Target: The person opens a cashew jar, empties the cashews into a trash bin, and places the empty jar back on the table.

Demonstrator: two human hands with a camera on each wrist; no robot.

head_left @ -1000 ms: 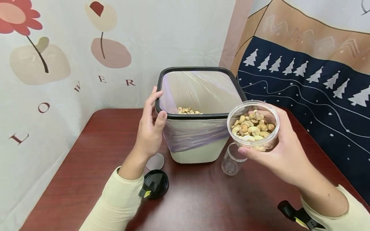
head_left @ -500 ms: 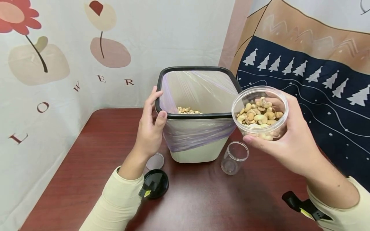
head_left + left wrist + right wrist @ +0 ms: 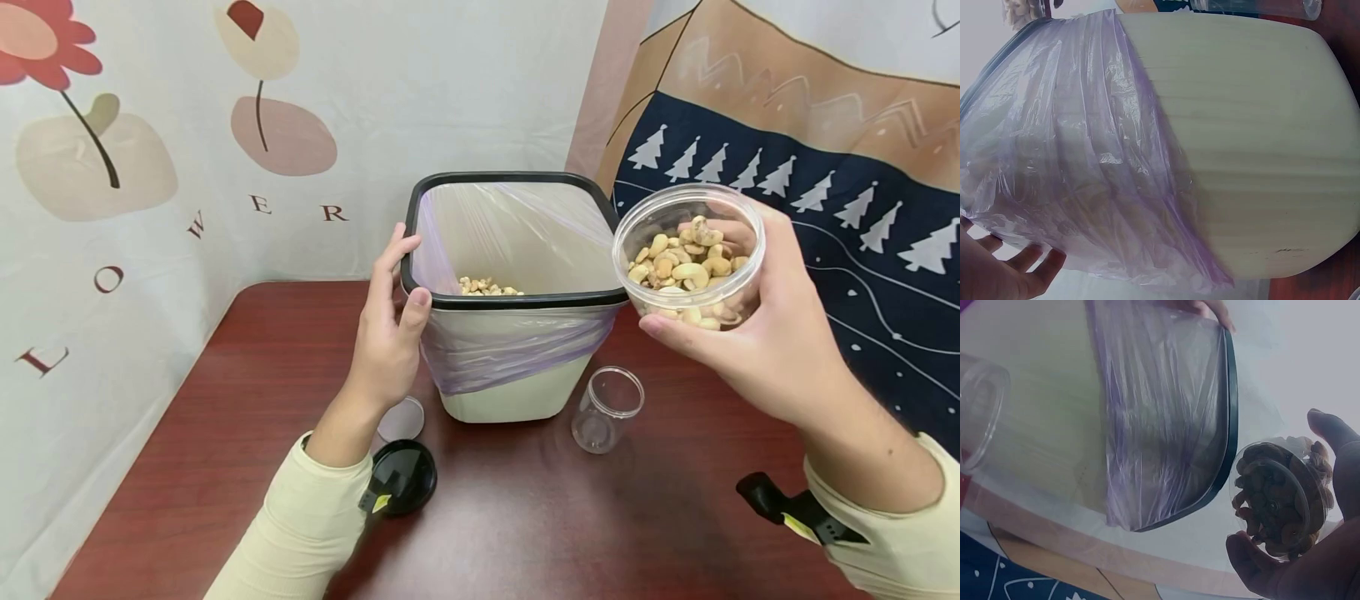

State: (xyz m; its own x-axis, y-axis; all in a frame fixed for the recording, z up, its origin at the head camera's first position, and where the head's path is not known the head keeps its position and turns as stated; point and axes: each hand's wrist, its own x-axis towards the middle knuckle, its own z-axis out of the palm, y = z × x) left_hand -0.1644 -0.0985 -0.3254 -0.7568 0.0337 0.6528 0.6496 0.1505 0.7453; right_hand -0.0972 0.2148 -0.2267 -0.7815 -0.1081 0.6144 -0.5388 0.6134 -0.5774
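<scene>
I see a clear round tub of cashews (image 3: 688,254), lidless and about half full, tilted a little toward the left, raised at the bin's right rim. The cream bin (image 3: 514,287), black-rimmed with a purple liner, stands upright mid-table, some nuts lying inside.

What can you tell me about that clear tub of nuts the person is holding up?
The tub is a round, clear plastic container with no lid on, partly filled with pale cashew-like nuts. The right hand holds it from below and behind, fingers curled round its wall. It is lifted off the table, tipped slightly toward the camera, just right of the bin's black rim, not touching it.
</scene>
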